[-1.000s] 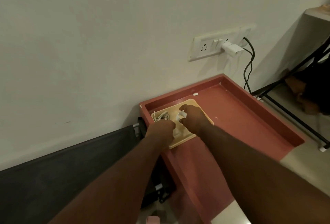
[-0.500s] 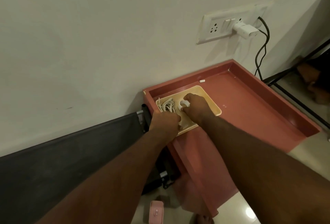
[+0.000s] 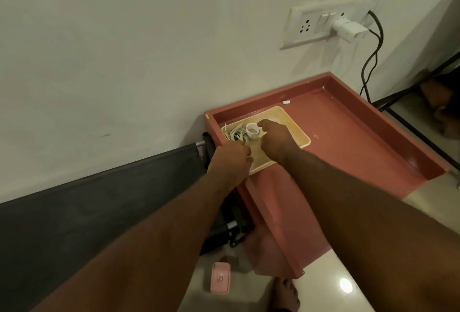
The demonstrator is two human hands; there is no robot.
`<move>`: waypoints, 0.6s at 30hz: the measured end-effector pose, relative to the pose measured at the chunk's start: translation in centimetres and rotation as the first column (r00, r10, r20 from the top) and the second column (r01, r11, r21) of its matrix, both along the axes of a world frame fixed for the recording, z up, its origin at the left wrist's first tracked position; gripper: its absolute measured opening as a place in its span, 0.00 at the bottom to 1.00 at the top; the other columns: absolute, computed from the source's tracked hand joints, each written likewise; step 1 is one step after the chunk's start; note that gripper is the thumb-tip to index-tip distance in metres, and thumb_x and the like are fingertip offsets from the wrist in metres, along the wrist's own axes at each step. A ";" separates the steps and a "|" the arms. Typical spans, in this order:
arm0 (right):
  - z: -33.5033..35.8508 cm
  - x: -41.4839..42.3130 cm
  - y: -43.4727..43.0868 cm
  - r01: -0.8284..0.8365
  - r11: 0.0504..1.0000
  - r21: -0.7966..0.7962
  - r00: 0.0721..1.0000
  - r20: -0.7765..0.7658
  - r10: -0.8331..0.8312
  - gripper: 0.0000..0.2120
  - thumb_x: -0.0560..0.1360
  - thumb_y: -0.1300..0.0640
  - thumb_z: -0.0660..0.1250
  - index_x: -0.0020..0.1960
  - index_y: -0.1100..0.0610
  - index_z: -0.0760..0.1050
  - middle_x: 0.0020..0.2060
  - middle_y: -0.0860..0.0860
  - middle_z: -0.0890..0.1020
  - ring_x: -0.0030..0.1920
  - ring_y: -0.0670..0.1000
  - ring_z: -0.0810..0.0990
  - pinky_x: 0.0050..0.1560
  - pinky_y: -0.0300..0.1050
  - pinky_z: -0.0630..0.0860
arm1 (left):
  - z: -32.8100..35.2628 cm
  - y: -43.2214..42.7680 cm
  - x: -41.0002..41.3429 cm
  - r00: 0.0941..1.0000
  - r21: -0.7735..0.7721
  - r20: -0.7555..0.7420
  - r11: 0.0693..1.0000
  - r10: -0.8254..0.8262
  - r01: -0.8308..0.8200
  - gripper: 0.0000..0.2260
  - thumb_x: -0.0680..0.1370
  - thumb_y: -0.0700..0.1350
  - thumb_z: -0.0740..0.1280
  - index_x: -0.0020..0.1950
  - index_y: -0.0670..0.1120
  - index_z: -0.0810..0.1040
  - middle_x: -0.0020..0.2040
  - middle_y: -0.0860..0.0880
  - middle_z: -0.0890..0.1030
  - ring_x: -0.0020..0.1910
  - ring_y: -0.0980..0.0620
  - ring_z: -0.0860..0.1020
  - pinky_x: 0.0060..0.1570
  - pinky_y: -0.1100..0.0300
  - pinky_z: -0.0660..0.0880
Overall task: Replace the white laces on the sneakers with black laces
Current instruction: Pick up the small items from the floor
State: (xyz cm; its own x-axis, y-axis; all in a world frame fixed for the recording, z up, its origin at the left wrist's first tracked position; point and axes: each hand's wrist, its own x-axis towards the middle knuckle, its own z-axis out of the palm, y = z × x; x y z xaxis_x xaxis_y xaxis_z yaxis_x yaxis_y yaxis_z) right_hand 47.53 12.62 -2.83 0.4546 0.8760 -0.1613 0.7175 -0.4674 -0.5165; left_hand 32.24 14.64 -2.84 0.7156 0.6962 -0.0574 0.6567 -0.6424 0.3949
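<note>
A loose bundle of white laces (image 3: pixel 235 134) lies at the far left of a cream tray (image 3: pixel 297 128) that sits on a red table (image 3: pixel 348 142) with a raised rim. Beside the bundle stands a white rolled lace (image 3: pixel 252 131). My right hand (image 3: pixel 275 141) reaches into the tray and pinches the roll with its fingertips. My left hand (image 3: pixel 230 161) is curled over the tray's near left corner, right by the bundle; whether it grips the tray or the laces is hidden.
The red table stands against a white wall with a socket plate (image 3: pixel 308 28), a white charger (image 3: pixel 351 30) and a hanging black cable (image 3: pixel 371 63). A dark cot (image 3: pixel 99 199) lies left. A pink case (image 3: pixel 220 278) and a foot (image 3: pixel 285 294) are on the floor.
The camera has tilted further down and closer. My right hand stays on the white roll, my left hand has slid to the tray's near left corner.
</note>
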 end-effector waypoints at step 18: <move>3.5 -20.7 -17.9 -0.134 0.978 0.159 0.965 -0.203 0.165 0.08 0.79 0.58 0.66 0.55 0.57 0.81 0.48 0.52 0.85 0.49 0.53 0.83 0.52 0.49 0.79 | 5.6 -13.5 -19.2 0.972 -0.115 0.027 0.967 0.234 -0.230 0.11 0.81 0.46 0.62 0.56 0.45 0.82 0.52 0.45 0.83 0.51 0.44 0.79 0.52 0.50 0.76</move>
